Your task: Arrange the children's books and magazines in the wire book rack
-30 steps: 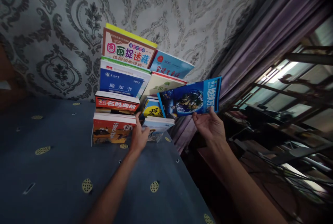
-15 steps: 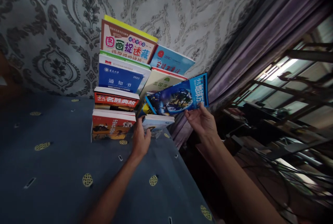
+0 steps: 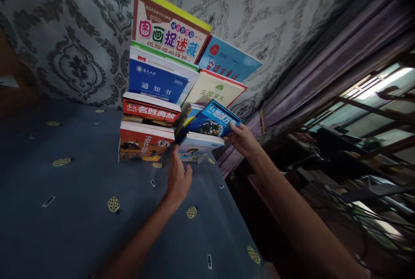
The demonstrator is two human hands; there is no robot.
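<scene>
In my right hand (image 3: 241, 138) is a blue book (image 3: 215, 120) with a globe on its cover, gripped at its right edge. Its lower part is hidden behind a light-blue book (image 3: 201, 147) in the front row. My left hand (image 3: 180, 177) is at that front book's lower left corner, fingers apart; whether it touches the book I cannot tell. To its left stands a red-orange book (image 3: 145, 142), with a red book (image 3: 151, 112) behind it. Further back are a blue booklet (image 3: 157, 82), a cream book (image 3: 215, 91), a tall brown-bordered book (image 3: 168, 32) and a light-blue book with red lettering (image 3: 228, 60).
The books stand in stepped rows on a dark blue cloth (image 3: 81, 210) against a patterned wall (image 3: 78, 54). The cloth's right edge drops off beside a purple curtain (image 3: 292, 71). Cluttered shelving (image 3: 356, 153) lies beyond at the right.
The blue globe book has turned more upright and gone down behind the front light-blue book, my right hand moving left with it. My left hand's fingers have spread. The view has shifted.
</scene>
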